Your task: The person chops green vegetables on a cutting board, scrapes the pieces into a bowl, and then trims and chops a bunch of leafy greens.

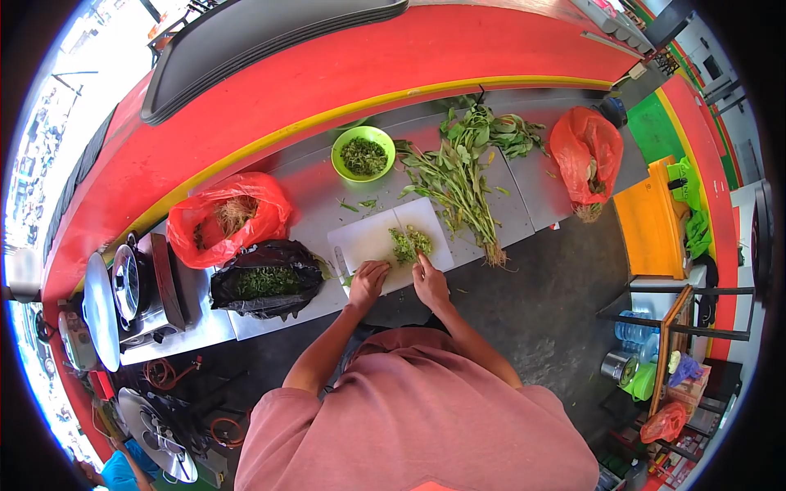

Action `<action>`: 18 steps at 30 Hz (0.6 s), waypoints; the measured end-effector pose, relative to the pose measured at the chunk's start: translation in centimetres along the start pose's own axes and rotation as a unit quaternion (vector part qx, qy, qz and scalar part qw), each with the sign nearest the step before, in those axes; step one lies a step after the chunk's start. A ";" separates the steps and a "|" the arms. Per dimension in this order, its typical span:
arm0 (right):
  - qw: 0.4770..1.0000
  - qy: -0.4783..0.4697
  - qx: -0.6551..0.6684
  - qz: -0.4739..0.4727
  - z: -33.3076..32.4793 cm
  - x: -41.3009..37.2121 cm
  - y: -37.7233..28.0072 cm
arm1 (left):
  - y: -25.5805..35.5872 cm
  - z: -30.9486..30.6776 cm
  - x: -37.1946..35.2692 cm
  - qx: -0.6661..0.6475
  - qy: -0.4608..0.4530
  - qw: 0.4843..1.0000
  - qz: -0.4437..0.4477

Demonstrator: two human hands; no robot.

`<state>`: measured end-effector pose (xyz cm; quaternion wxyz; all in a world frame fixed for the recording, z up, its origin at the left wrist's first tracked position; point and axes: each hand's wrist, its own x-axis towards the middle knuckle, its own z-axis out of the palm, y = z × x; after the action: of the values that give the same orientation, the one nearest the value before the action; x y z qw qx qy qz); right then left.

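Note:
A white cutting board lies on the metal counter in front of me. My left hand rests at its near edge with curled fingers; a bit of green shows beside them, and what they hold is hidden. A pale, narrow, blade-like strip lies at the board's left edge. My right hand is closed at the near right of the board, fingertips against a small heap of chopped greens. Whatever it grips cannot be made out. Long leafy stalks with roots lie just beyond the board's right side.
A green bowl of chopped greens stands behind the board. Left are a black bag of greens, a red bag with roots, and a stove with a pot. Another red bag sits at the right.

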<state>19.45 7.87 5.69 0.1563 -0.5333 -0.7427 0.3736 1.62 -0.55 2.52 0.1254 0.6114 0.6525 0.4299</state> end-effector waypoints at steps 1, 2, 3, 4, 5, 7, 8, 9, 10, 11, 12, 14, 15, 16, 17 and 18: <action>1.000 -0.004 0.013 -0.008 -0.2 -0.3 -0.4 | -0.2 0.2 -0.1 0.003 0.004 1.000 0.002; 0.999 -0.008 0.026 -0.017 -0.5 -0.6 -0.8 | -0.3 0.3 -0.3 0.005 0.009 1.000 0.003; 1.000 -0.008 0.025 -0.016 -0.6 -0.9 -0.8 | -0.2 0.2 -0.2 0.005 0.008 1.000 0.003; 0.997 -0.020 0.055 -0.050 -0.6 -1.3 -0.8 | -0.2 0.1 -0.1 0.008 0.004 1.000 0.007; 0.992 -0.031 0.085 -0.085 -0.6 -1.6 -0.8 | -0.1 0.0 0.0 0.011 0.000 1.000 0.010; 0.994 -0.056 0.068 -0.072 -0.3 -2.4 -0.3 | -0.5 0.1 -0.1 0.012 -0.002 1.000 0.015; 0.994 -0.079 0.052 -0.060 -0.1 -2.8 -0.1 | -0.6 0.1 -0.1 0.015 -0.004 1.000 0.021; 0.994 -0.080 0.052 -0.060 0.3 -3.1 0.4 | -0.7 0.1 -0.1 0.014 -0.004 1.000 0.020; 0.994 -0.073 0.051 -0.068 0.8 -3.3 0.8 | -0.7 0.1 -0.1 0.015 -0.006 1.000 0.021; 0.994 -0.065 0.050 -0.077 1.2 -3.4 1.2 | -0.7 0.1 -0.1 0.015 -0.008 1.000 0.022; 0.994 -0.066 0.050 -0.076 1.0 -3.5 0.8 | -0.9 0.3 -0.3 0.015 -0.008 1.000 0.021; 0.993 -0.076 0.047 -0.072 0.5 -3.8 0.1 | -1.3 0.7 -0.6 0.019 -0.006 1.000 0.017; 0.993 -0.077 0.047 -0.072 0.3 -4.0 -0.2 | -1.1 0.5 -0.5 0.019 -0.006 1.000 0.016; 0.994 -0.089 0.035 -0.060 0.1 -4.1 -0.5 | -0.9 0.3 -0.4 0.017 -0.007 1.000 0.015; 0.994 -0.101 0.022 -0.049 -0.1 -4.1 -0.9 | -0.7 0.2 -0.2 0.014 -0.008 1.000 0.014; 0.993 -0.102 0.022 -0.049 0.1 -4.1 -0.6 | -0.6 0.2 -0.2 0.015 -0.007 1.000 0.013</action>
<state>20.51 3.95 6.75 0.1098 -0.4518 -0.7717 0.4339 1.40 -0.56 1.89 0.1152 0.6250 0.6497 0.4171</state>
